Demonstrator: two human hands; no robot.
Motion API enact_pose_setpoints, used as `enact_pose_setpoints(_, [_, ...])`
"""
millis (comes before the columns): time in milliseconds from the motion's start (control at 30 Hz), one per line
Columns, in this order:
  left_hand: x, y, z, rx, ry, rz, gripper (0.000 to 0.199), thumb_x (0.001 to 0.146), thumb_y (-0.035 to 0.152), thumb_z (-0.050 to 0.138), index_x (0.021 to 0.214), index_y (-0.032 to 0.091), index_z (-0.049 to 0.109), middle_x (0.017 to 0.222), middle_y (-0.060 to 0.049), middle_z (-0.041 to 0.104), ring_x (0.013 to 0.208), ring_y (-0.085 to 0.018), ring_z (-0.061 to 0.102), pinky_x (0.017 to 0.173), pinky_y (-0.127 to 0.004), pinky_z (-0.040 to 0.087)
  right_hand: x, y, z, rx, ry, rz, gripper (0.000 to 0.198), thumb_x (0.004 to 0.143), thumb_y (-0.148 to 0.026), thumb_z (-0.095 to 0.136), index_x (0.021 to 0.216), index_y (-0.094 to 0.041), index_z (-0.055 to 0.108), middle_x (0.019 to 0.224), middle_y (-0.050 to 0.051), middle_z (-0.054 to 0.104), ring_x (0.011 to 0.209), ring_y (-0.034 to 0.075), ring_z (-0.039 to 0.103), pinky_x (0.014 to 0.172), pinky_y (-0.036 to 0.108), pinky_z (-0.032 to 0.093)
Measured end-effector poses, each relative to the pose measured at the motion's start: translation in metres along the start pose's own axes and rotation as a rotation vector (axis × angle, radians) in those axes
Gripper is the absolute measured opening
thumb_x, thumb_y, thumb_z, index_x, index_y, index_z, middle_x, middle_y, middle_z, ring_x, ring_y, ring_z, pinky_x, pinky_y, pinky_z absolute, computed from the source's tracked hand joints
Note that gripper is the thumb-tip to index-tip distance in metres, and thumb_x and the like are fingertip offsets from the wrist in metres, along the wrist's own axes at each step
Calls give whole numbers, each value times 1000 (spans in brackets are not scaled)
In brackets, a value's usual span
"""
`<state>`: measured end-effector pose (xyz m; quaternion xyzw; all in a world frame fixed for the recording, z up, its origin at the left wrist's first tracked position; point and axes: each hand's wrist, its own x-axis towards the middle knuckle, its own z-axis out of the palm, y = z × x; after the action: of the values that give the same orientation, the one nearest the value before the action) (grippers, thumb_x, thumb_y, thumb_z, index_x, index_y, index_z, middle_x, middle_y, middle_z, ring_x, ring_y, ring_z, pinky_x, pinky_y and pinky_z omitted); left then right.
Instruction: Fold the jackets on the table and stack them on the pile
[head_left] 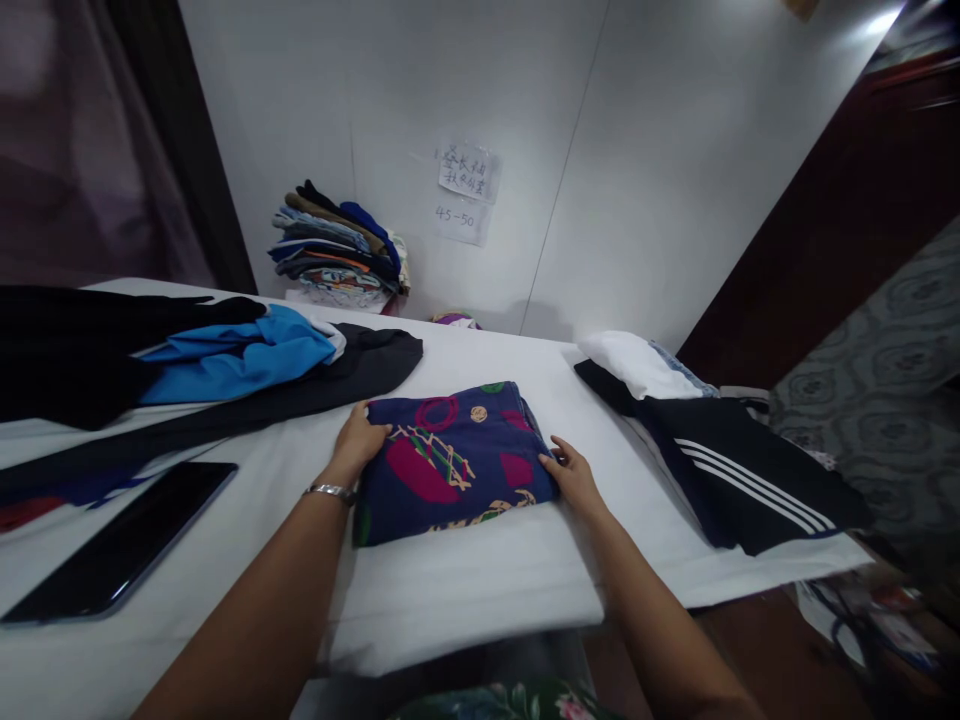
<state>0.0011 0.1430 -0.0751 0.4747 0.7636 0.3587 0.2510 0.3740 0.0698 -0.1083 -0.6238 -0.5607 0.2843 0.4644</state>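
Note:
A dark blue folded garment (457, 460) with magenta, green and cream patterns lies flat on the white-covered table, in front of me. My left hand (361, 440) grips its left edge, thumb on top and the other fingers mostly hidden at the side. At the right edge, my right hand (571, 472) has its fingers closed on the fabric. What the fingertips do under the cloth is hidden. A metal bracelet circles my left wrist.
On the left lie a black phone (124, 540), a bright blue garment (247, 355) and dark clothes (67, 350). Black striped clothing (742, 460) and a white garment (634, 362) rest on the right. A clothes stack (337, 245) stands near the wall under handwritten signs (465, 190).

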Motion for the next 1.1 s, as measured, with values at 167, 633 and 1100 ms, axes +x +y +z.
enact_pose_setpoints(167, [-1, 0, -1, -17, -1, 5, 73, 67, 23, 72, 135, 20, 45, 118, -12, 65, 106, -27, 63, 88, -33, 48, 10, -6, -14, -219, -19, 20, 55, 79, -51, 58, 123, -16, 61, 93, 8, 70, 81, 22, 65, 73, 33, 50])
enact_pose_setpoints(633, [-1, 1, -3, 47, -19, 6, 68, 71, 26, 69, 135, 19, 45, 118, -13, 65, 105, -29, 63, 86, -35, 49, 101, -23, 25, -403, -50, 5, 30, 66, -23, 68, 95, -21, 73, 84, 8, 73, 91, 27, 66, 82, 35, 47])
enact_pose_setpoints(1100, [1, -8, -1, -124, -17, -4, 65, 68, 18, 73, 129, 22, 51, 103, -8, 72, 89, -22, 68, 78, -29, 51, 91, -11, 25, -141, -104, 58, 41, 68, -21, 56, 107, -11, 67, 65, 3, 68, 57, 18, 62, 56, 28, 48])
